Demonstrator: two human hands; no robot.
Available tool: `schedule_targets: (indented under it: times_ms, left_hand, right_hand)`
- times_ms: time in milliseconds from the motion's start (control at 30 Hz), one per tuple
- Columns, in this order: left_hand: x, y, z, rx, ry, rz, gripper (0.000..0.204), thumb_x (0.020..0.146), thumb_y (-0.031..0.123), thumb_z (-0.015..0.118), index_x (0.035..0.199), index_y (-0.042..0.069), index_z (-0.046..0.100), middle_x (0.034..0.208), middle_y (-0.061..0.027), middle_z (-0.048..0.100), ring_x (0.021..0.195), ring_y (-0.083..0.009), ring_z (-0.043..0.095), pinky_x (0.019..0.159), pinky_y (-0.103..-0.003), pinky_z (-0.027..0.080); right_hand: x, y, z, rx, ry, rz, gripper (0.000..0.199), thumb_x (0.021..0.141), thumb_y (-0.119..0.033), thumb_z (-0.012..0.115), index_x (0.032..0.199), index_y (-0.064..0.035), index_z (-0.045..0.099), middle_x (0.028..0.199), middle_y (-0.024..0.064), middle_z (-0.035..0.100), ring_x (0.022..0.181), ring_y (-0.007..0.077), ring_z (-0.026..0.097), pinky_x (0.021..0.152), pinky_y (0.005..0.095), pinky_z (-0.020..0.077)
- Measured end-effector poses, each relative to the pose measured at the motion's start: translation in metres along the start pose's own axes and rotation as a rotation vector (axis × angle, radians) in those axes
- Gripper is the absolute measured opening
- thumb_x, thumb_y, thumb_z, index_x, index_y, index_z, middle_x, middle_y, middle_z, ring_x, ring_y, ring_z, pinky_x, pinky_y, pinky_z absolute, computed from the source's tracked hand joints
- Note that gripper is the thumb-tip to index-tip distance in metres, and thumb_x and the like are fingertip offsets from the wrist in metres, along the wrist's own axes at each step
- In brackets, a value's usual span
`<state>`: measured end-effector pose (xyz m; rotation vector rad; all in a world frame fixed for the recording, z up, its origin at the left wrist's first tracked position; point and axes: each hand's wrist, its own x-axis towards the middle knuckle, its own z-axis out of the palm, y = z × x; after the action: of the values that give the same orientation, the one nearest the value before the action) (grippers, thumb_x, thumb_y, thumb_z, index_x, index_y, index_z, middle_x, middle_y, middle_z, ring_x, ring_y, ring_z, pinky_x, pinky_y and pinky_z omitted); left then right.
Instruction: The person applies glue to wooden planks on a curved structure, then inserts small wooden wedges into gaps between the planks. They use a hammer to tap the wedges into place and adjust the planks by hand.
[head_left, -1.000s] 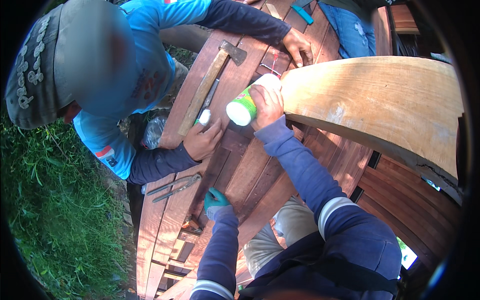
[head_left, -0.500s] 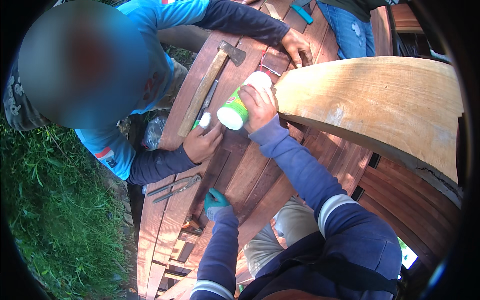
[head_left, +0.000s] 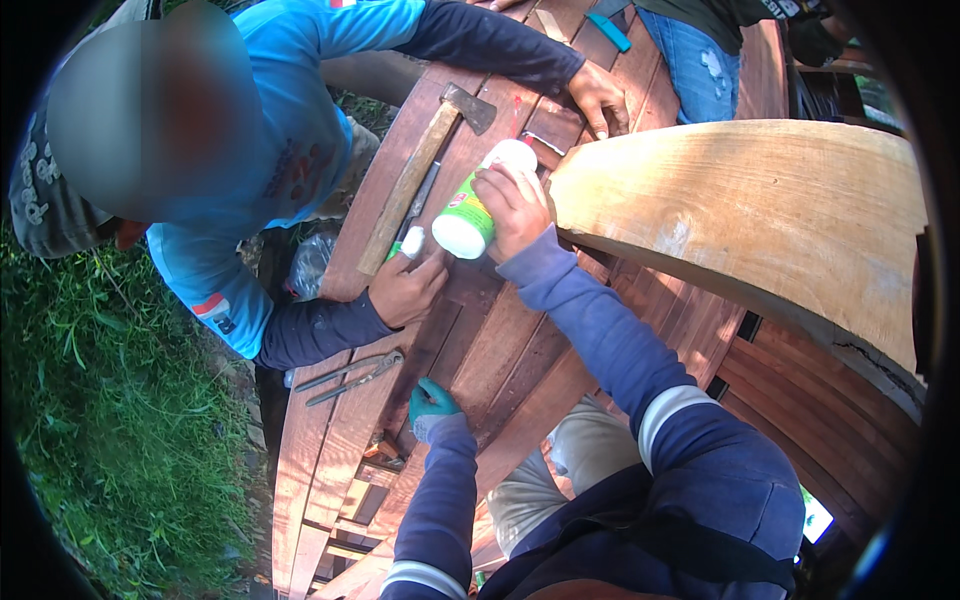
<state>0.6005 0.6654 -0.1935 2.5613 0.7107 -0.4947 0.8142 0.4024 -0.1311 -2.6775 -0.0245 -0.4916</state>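
Note:
My right hand (head_left: 515, 207) grips a white and green plastic bottle (head_left: 475, 205), tipped with its nozzle end down against the reddish planked hull (head_left: 500, 350), next to the end of a thick pale curved timber (head_left: 740, 210). My left hand (head_left: 432, 402), in a teal glove, rests lower on the planks with its fingers curled; nothing shows in it. A co-worker in a blue shirt leans in from the left. One of that person's hands (head_left: 405, 290) holds a small white-tipped tool (head_left: 410, 243) beside the bottle, the other hand (head_left: 598, 97) presses on the planks farther up.
A wooden-handled hammer (head_left: 420, 175) lies on the planks left of the bottle. Pliers (head_left: 350, 375) lie near the hull's left edge. Grass (head_left: 110, 420) covers the ground at left. Another person in jeans (head_left: 700, 60) stands at the top.
My right hand has tilted the bottle and shifted it slightly toward the pale timber. The co-worker's head has moved; their hands stay put.

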Motion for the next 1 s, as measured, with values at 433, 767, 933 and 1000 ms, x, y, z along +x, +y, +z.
schedule_targets:
  times_ms: [433,767,933,1000]
  left_hand:
    - [0.000,-0.004,0.004,0.001,0.000,-0.005,0.049,0.103,0.042,0.049,0.084,0.002,0.067,0.078,-0.0222,0.068,0.070,-0.0410,0.065,0.062,-0.052,0.047]
    - [0.000,-0.007,0.006,-0.002,0.011,0.003,0.049,0.103,0.043,0.049,0.082,0.003,0.067,0.076,-0.0217,0.067,0.068,-0.0404,0.064,0.061,-0.051,0.047]
    - [0.001,-0.009,0.007,-0.003,0.018,0.009,0.050,0.103,0.043,0.049,0.082,0.001,0.067,0.075,-0.0221,0.066,0.068,-0.0409,0.064,0.060,-0.051,0.047]
    - [0.000,-0.009,0.008,-0.011,0.026,0.017,0.050,0.104,0.043,0.049,0.082,0.001,0.066,0.075,-0.0222,0.066,0.067,-0.0409,0.064,0.060,-0.051,0.047]
  right_hand:
    - [-0.020,0.003,-0.003,-0.080,-0.020,0.095,0.044,0.068,-0.006,0.071,0.111,-0.0067,0.066,0.119,0.0108,0.066,0.118,0.0326,0.060,0.104,0.0499,0.0412]
    - [-0.012,0.001,0.000,-0.009,-0.004,0.042,0.045,0.067,-0.005,0.071,0.112,-0.0056,0.065,0.121,0.0124,0.065,0.120,0.0340,0.058,0.105,0.0511,0.0410]
    - [-0.005,0.004,0.002,0.010,-0.002,-0.012,0.045,0.067,-0.005,0.071,0.112,-0.0035,0.065,0.120,0.0127,0.066,0.121,0.0348,0.058,0.105,0.0519,0.0415]
    - [-0.004,0.006,0.002,0.054,0.012,-0.014,0.045,0.067,-0.005,0.071,0.112,-0.0031,0.065,0.120,0.0127,0.066,0.121,0.0347,0.058,0.106,0.0511,0.0423]
